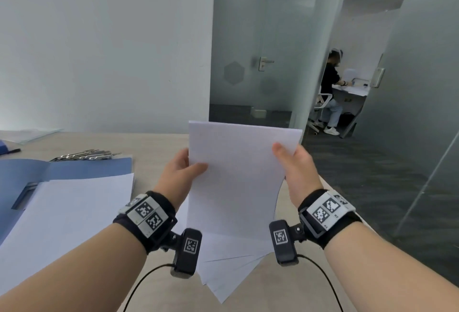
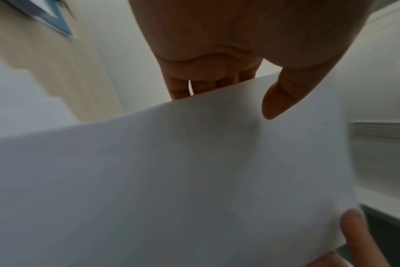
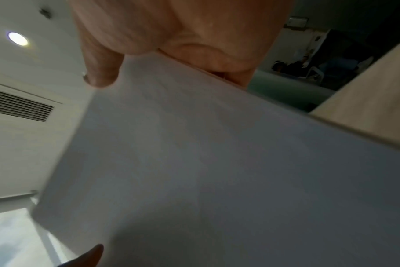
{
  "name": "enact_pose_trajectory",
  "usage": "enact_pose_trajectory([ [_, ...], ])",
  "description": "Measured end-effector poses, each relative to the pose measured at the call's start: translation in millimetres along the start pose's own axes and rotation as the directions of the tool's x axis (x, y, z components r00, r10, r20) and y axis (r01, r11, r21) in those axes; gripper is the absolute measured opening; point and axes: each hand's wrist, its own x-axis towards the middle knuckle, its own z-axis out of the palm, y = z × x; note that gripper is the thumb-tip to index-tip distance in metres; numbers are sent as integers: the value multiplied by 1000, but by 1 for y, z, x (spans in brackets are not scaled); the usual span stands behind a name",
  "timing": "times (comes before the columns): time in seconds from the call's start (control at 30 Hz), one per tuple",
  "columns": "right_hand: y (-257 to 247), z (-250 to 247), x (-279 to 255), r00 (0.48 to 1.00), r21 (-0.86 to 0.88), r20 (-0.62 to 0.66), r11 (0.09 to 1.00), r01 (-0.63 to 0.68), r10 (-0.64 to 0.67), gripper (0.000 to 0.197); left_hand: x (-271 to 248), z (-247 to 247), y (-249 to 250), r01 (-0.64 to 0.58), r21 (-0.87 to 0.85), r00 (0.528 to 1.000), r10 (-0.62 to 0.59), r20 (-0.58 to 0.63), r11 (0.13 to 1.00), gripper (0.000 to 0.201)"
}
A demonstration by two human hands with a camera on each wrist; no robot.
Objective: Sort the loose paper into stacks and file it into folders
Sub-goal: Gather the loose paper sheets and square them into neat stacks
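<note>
Both hands held a white sheaf of paper [image 1: 238, 177] upright above the table [image 1: 159, 142]; the left hand [image 1: 177, 175] pinched its left edge, thumb across the front face and fingers behind; the right hand [image 1: 295, 170] pinched the right edge in the same manner, thumb tip on the front near the upper corner. Whether the sheaf was one sheet or several could not be told; its lower edge hung just above a fan of loose sheets [image 1: 231, 272] lying on the table, and hid part of them. From the left wrist the paper [image 2: 171, 180] filled most of the view, with the left thumb [image 2: 283, 97] on its face and the fingers [image 2: 180, 86] behind its edge; from the right wrist the paper [image 3: 217, 171] likewise blocked nearly everything, the right thumb [image 3: 101, 72] pressed to its near face.

Left of the held paper, an open blue folder [image 1: 67, 170] lay flat on the table with a stack of white sheets [image 1: 69, 212] resting on its right half; a metal clip bar [image 1: 23, 195] showed on its inner left side. Beyond the folder lay a row of metal fasteners [image 1: 87, 155]; farther left, a dark pen [image 1: 13, 150] and a clear sleeve [image 1: 29, 134]. Behind the held paper stood a glass partition [image 1: 248, 63] with a door handle [image 1: 263, 63]; beyond it, to the right, another person [image 1: 330, 93] sat at a white desk [image 1: 352, 90].
</note>
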Motion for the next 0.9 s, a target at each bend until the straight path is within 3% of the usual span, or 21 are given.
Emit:
enact_pose_trajectory([
  [0.07, 19, -3, -9, 996, 15, 36, 997, -80, 79, 16, -4, 0, -20, 65, 105, 997, -68, 26, 992, 21],
  [0.17, 35, -5, -14, 991, 18, 14, 991, -132, 132, 18, -7, 5, -29, 52, 215, 997, -62, 40, 975, 17],
  [0.27, 27, -5, -7, 994, 53, 9, 993, -106, 106, 17, -3, 8, -15, -1, 202, 1000, 4, -13, 979, 19],
  [0.37, 16, -7, -4, 990, 101, 92, 988, -117, 108, 24, 4, 6, -2, -62, 222, 995, 79, -67, 973, 16],
  [0.5, 31, -7, -13, 962, -1, 192, 980, -198, 194, 26, 8, 5, 10, -126, 178, 987, 142, -79, 976, 15],
  [0.63, 41, -2, -13, 968, 28, 121, 974, -225, 221, 20, 5, 1, 17, -138, 58, 988, 142, -55, 989, 13],
  [0.73, 42, -1, -14, 965, 43, 135, 971, -234, 226, 20, -1, -3, 7, -74, -17, 996, 73, -41, 997, 24],
  [0.83, 55, -3, -24, 936, 5, 189, 953, -303, 297, 28, -9, -8, -20, 75, -63, 997, -75, -7, 995, 41],
  [0.9, 63, -3, -31, 916, -44, 211, 939, -341, 342, 28, -16, -10, -39, 164, -46, 986, -164, 10, 985, 36],
])
